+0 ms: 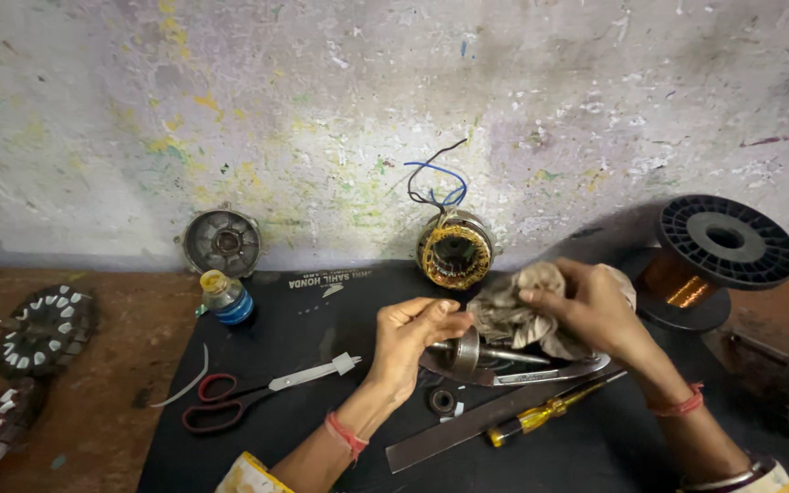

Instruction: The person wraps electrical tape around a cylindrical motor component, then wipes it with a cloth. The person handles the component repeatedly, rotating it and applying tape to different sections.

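My left hand [410, 338] grips a metal shaft with a round disc on it [468, 351], held level over a black mat [285, 402]. A crumpled grey rag [513, 315] is bunched in my right hand [595, 310] and pressed against the shaft's right part. Under the shaft lies a curved metal blade [541, 374]. Both wrists wear red thread bands.
A wound motor stator with loose wires [454, 254] and a round metal end cover [222, 242] lean on the wall. Red-handled scissors [230, 402], a small bottle [227, 297], a bearing ring [442, 400], a yellow screwdriver [541, 418] and a flat metal strip [458, 429] lie on the mat. A copper wire spool [705, 260] stands right.
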